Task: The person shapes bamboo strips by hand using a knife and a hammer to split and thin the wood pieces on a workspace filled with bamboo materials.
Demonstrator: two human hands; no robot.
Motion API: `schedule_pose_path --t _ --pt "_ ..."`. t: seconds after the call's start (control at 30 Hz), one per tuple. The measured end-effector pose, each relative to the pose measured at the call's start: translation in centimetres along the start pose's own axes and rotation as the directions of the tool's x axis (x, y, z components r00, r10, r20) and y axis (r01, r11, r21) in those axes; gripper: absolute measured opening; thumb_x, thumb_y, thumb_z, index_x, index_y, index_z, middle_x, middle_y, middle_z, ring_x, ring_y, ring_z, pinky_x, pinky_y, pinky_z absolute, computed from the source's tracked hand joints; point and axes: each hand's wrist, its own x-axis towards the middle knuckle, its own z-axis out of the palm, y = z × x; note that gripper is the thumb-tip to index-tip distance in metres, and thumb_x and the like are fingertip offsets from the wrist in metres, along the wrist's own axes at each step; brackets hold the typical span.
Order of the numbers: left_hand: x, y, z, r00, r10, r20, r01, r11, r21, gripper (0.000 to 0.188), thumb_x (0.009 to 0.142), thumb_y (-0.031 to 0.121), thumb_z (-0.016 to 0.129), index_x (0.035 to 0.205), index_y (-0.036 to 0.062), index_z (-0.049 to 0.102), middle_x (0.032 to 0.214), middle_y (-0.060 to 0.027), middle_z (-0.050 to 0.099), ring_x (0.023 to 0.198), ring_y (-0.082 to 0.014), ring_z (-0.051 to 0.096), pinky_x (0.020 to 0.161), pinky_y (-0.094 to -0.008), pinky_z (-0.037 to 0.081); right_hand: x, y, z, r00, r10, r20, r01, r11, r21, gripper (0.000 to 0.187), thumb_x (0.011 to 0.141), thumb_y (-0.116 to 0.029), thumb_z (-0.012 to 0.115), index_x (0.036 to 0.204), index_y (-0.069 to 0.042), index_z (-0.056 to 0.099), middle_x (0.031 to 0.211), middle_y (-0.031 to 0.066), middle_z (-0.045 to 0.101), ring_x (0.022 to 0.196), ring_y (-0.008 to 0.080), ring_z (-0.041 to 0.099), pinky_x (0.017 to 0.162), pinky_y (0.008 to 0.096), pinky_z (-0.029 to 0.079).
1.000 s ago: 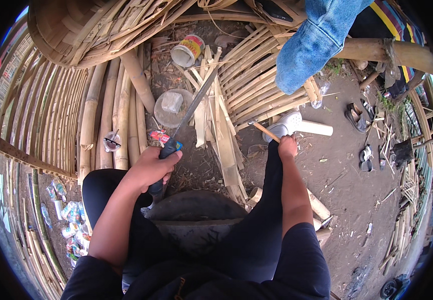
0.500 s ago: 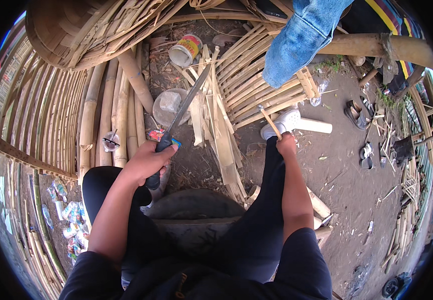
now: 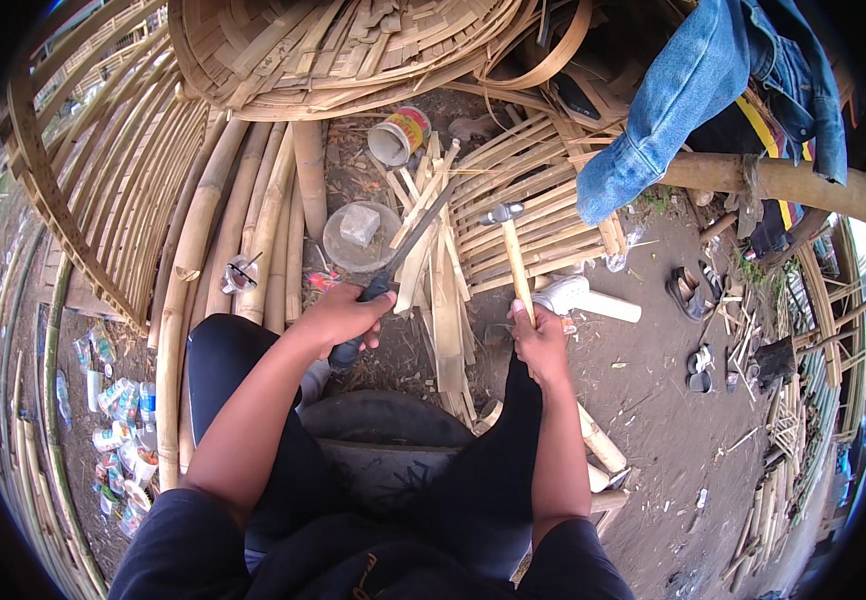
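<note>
My left hand is wrapped round the black handle of a machete, whose long dark blade slants up and to the right. Beneath the blade lies a loose heap of split bamboo strips. In my right hand is a hammer, gripped by its light wooden handle with the metal head pointing away from me. The hammer head is over the edge of a slatted bamboo panel, apart from the machete.
A round dish with a pale stone block lies ahead, near a white tub. Bamboo poles stand left, with plastic litter beyond. Blue denim cloth hangs far right. Shoes lie on the dirt.
My right hand has moved left and turned the hammer upright, closer to the machete. My left hand has shifted right, and the machete blade tilts further rightward. The whole view has shifted too.
</note>
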Motion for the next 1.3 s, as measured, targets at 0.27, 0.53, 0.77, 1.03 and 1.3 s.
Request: schedule_pose_path --t 0.27,0.53,0.77,1.03,1.3 --pt "-1.4 0.1 -0.3 0.998 -0.033 0.046 0.036 0.996 -0.084 0.039 0.092 0.038 0.058 0.08 0.0009 0.052 0.065 -0.0055 0.055 0.049 -0.0147 0.055 0.045 -0.0297 0.045 0.4 -4.3 3.5 0.947 -0.319 0.046 0.311 0.862 -0.4 0.037 0.094 -0.026 0.057 0.073 0.004 0.054 0.053 0.0104 0.043 0.051 0.0153 0.036 0.049 0.0344 0.036" --pt "-0.6 -0.7 -0.9 0.995 0.087 0.048 -0.088 0.996 0.016 0.042 0.094 0.039 0.054 0.072 0.0052 0.044 0.056 -0.0022 0.046 0.042 -0.0118 0.045 0.04 -0.0304 0.04 1.4 -4.8 4.4 0.942 -0.325 0.081 0.317 0.79 -0.525 0.039 0.093 -0.029 0.057 0.077 0.006 0.058 0.06 0.0242 0.052 0.053 0.0372 0.049 0.056 0.0422 0.043" --pt "-0.4 -0.5 -1.2 0.993 0.118 0.015 -0.118 0.993 0.018 0.04 0.094 0.036 0.054 0.07 0.0052 0.045 0.055 -0.0026 0.046 0.04 -0.0118 0.045 0.04 -0.0302 0.04 1.2 -6.3 4.5 0.92 -0.372 0.124 0.365 0.694 -0.621 0.039 0.093 -0.029 0.057 0.077 0.006 0.056 0.06 0.0257 0.053 0.055 0.042 0.051 0.055 0.0441 0.043" --pt "-0.6 -1.2 -2.1 0.995 0.098 -0.005 -0.098 0.994 0.04 0.042 0.094 0.037 0.054 0.07 0.004 0.045 0.056 -0.0032 0.046 0.039 -0.0124 0.045 0.039 -0.0305 0.041 -1.8 -14.3 6.2 0.795 -0.605 -0.057 0.55 0.756 -0.355 0.034 0.095 -0.024 0.054 0.074 0.002 0.048 0.05 0.0139 0.044 0.043 0.0244 0.042 0.045 0.0369 0.036" --pt "-1.2 0.2 -1.9 0.998 0.047 -0.05 -0.052 0.994 -0.101 0.037 0.094 0.037 0.054 0.082 0.0033 0.045 0.059 -0.0028 0.045 0.041 -0.0114 0.045 0.039 -0.0304 0.042 3.8 -1.5 5.5 0.928 -0.366 0.067 0.31 0.661 -0.683 0.04 0.093 -0.027 0.055 0.073 0.006 0.058 0.066 0.0304 0.057 0.068 0.0487 0.059 0.061 0.0525 0.047"
